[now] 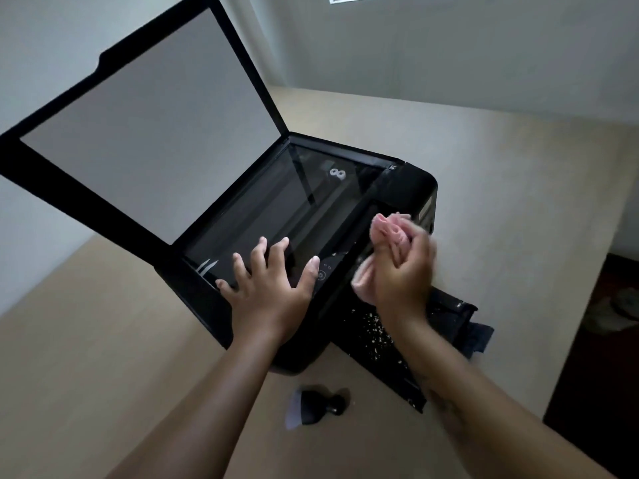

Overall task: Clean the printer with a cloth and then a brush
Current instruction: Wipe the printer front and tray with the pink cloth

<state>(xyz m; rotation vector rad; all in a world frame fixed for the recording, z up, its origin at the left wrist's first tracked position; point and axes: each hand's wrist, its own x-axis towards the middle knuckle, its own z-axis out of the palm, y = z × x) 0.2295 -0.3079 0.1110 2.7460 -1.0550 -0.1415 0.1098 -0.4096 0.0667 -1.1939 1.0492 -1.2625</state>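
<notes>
Printer (pixel 411 188) sits black on your pale table (pixel 484 160), with its scanner lid (pixel 148 126) raised and tilted back over the printer's left side, the light inner pad facing you. Your left hand (pixel 266 285) lies flat on the printer's top at the near edge of the scanner glass (pixel 276 202). Its fingers are straight and spread apart, and the thumb reaches toward the small control panel (pixel 325 271) on the printer's front strip. Your right hand (pixel 403 267) is over the printer's right side, just beside that panel, with its fingers curled tight around a bunched pink cloth (pixel 390 229). One wad of the cloth pokes out above the fist and another fold shows below it. That hand is blurred, so you cannot tell whether the cloth is actually touching the printer's surface. Under your right wrist the printer's front tray (pixel 373 326) sticks out toward you, open and dotted with pale specks. The brush (pixel 318 404) lies on the table just in front of the printer, between your two forearms, and neither hand touches it. It is dark, with something pale at its left side that is too dim to make out.
</notes>
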